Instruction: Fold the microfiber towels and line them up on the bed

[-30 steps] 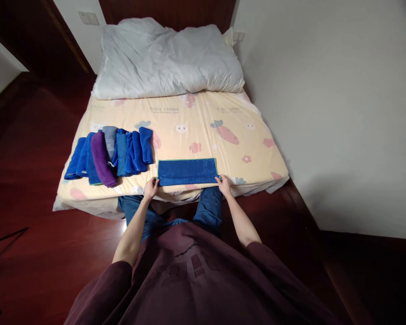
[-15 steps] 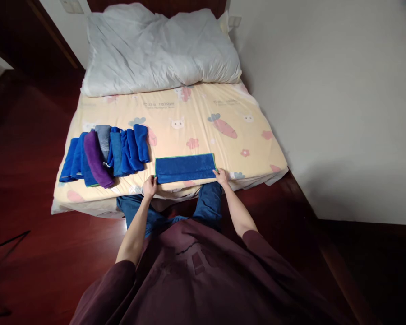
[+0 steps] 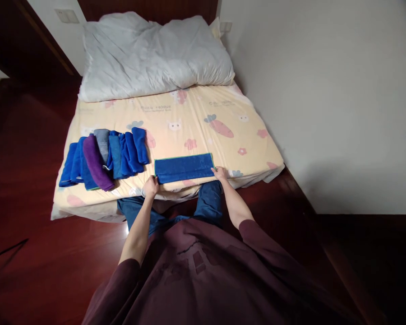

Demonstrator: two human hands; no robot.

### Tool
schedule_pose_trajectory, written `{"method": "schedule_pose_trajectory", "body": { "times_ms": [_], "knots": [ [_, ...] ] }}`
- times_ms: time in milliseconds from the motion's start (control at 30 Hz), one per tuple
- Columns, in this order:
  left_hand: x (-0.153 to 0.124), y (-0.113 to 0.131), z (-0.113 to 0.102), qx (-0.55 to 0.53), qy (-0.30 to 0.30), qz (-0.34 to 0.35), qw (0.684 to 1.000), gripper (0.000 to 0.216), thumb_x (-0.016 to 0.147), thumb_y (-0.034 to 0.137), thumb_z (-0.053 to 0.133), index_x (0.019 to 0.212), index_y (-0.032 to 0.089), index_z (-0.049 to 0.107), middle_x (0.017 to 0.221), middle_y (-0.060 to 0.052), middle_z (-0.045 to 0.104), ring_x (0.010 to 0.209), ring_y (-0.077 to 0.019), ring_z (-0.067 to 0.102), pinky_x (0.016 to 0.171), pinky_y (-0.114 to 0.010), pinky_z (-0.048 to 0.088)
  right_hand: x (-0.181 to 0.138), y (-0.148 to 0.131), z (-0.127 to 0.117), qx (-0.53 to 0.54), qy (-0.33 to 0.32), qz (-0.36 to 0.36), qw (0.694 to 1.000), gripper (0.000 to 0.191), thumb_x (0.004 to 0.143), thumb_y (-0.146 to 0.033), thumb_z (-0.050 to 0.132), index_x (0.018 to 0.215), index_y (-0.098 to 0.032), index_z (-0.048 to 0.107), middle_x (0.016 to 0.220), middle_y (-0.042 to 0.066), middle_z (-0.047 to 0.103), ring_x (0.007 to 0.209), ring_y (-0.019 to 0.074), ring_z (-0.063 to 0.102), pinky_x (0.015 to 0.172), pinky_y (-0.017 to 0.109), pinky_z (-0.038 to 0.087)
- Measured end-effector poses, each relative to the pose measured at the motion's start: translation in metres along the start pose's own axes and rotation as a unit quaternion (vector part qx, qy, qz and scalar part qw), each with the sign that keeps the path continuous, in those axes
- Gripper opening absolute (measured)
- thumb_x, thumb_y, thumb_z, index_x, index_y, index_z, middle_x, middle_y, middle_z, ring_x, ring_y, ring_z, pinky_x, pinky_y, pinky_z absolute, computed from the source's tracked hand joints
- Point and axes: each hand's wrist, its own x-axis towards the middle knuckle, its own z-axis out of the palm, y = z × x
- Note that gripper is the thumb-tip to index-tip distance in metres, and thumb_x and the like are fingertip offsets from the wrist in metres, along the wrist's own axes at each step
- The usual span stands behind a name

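A blue towel (image 3: 184, 167) with green edging lies on the near edge of the bed, its near part folded over into a long strip. My left hand (image 3: 151, 186) pinches its near left corner. At the near right end, my right hand (image 3: 219, 173) has its fingers closed on the towel's edge. To the left lies a row of rolled or folded cloths: several blue ones (image 3: 140, 145), a purple one (image 3: 97, 164) on top and a grey one (image 3: 102, 143).
The bed's yellow sheet (image 3: 189, 119) has rabbit and carrot prints. A bunched pale quilt (image 3: 155, 58) lies at the far end. A white wall (image 3: 325, 104) rises to the right. Dark red floor (image 3: 23, 189) shows on the left, with a thin black rod (image 3: 8, 249) there.
The view has shifted slightly. Both hands keep their grip on the towel, which looks nearly the same as before.
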Motion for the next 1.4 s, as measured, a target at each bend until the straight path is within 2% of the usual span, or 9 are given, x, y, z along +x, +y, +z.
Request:
{"method": "schedule_pose_trajectory", "body": {
  "times_ms": [100, 167, 300, 400, 467, 633, 933, 1267, 1400],
  "knots": [
    [0.005, 0.013, -0.009, 0.05, 0.018, 0.02, 0.998, 0.038, 0.101, 0.029, 0.042, 0.131, 0.009, 0.055, 0.125, -0.026, 0.065, 0.117, -0.039, 0.064, 0.095, -0.049, 0.05, 0.011, -0.017, -0.015, -0.008, -0.021, 0.044, 0.999, 0.032, 0.091, -0.049, 0.07, 0.104, -0.02, 0.076, 0.105, 0.013, 0.076, 0.095, 0.0269, 0.07, 0.08, 0.032, 0.049],
    [0.007, 0.018, -0.014, 0.084, 0.042, 0.081, 0.992, 0.044, 0.099, 0.023, 0.042, 0.139, 0.008, 0.052, 0.138, -0.028, 0.058, 0.13, -0.041, 0.056, 0.103, -0.054, 0.046, 0.011, -0.028, -0.024, -0.005, 0.027, 0.022, 0.999, 0.036, 0.092, -0.039, 0.07, 0.12, -0.017, 0.071, 0.118, 0.018, 0.073, 0.105, 0.0299, 0.069, 0.088, 0.037, 0.05],
    [0.001, 0.009, -0.011, 0.083, 0.004, 0.274, 0.958, 0.048, 0.1, 0.021, 0.039, 0.145, 0.012, 0.053, 0.156, -0.019, 0.047, 0.147, -0.0328, 0.041, 0.12, -0.049, 0.035, -0.012, -0.028, -0.024, 0.03, 0.142, -0.186, 0.972, 0.038, 0.101, -0.026, 0.049, 0.135, -0.016, 0.063, 0.138, 0.017, 0.064, 0.128, 0.0289, 0.059, 0.11, 0.042, 0.042],
    [-0.01, -0.007, 0.001, 0.08, -0.031, 0.312, 0.946, 0.054, 0.098, 0.026, 0.045, 0.149, 0.011, 0.05, 0.161, -0.017, 0.042, 0.153, -0.0301, 0.034, 0.125, -0.046, 0.029, -0.037, -0.005, -0.008, 0.031, 0.098, -0.324, 0.94, 0.04, 0.103, -0.025, 0.043, 0.135, -0.018, 0.065, 0.145, 0.012, 0.062, 0.138, 0.0243, 0.053, 0.119, 0.041, 0.037],
    [-0.018, -0.016, 0.009, 0.084, -0.029, 0.301, 0.949, 0.059, 0.097, 0.027, 0.045, 0.154, 0.011, 0.045, 0.164, -0.016, 0.038, 0.155, -0.0299, 0.03, 0.126, -0.046, 0.028, -0.05, 0.013, 0.006, 0.015, 0.063, -0.36, 0.931, 0.042, 0.102, -0.025, 0.044, 0.138, -0.018, 0.064, 0.149, 0.01, 0.059, 0.143, 0.023, 0.05, 0.121, 0.041, 0.037],
    [-0.026, -0.013, 0.019, 0.107, -0.013, 0.259, 0.96, 0.064, 0.093, 0.02, 0.043, 0.156, 0.01, 0.042, 0.165, -0.016, 0.035, 0.154, -0.0296, 0.031, 0.127, -0.048, 0.027, -0.054, 0.034, 0.034, -0.008, 0.088, -0.352, 0.932, 0.05, 0.101, -0.021, 0.041, 0.15, -0.016, 0.053, 0.157, 0.01, 0.049, 0.149, 0.0239, 0.044, 0.122, 0.046, 0.037],
    [-0.01, 0.019, 0.019, 0.043, -0.03, 0.186, 0.981, 0.067, 0.083, 0.01, 0.042, 0.15, 0.004, 0.049, 0.151, -0.025, 0.051, 0.148, -0.0344, 0.042, 0.129, -0.055, 0.016, -0.017, 0.007, 0.033, -0.062, 0.058, -0.303, 0.949, 0.063, 0.079, 0.005, 0.049, 0.134, -0.017, 0.069, 0.141, 0.013, 0.064, 0.134, 0.0268, 0.061, 0.112, 0.042, 0.051],
    [-0.062, -0.019, 0.016, 0.065, -0.04, 0.238, 0.968, 0.067, 0.088, 0.003, 0.034, 0.154, 0.011, 0.046, 0.162, -0.018, 0.04, 0.151, -0.0296, 0.037, 0.125, -0.052, 0.03, -0.059, 0.036, 0.033, -0.013, 0.075, -0.3, 0.951, 0.07, 0.078, 0.006, 0.044, 0.14, -0.017, 0.065, 0.146, 0.008, 0.061, 0.137, 0.0235, 0.058, 0.116, 0.041, 0.049],
    [-0.065, -0.027, 0.02, 0.042, -0.02, 0.223, 0.974, 0.07, 0.086, 0.002, 0.037, 0.154, 0.016, 0.047, 0.161, -0.013, 0.042, 0.149, -0.0274, 0.041, 0.122, -0.049, 0.034, -0.057, 0.035, 0.031, 0.034, 0.063, -0.274, 0.959, 0.067, 0.077, 0.005, 0.049, 0.136, -0.021, 0.069, 0.141, 0.006, 0.065, 0.132, 0.0252, 0.062, 0.115, 0.042, 0.049]
  ]
}}
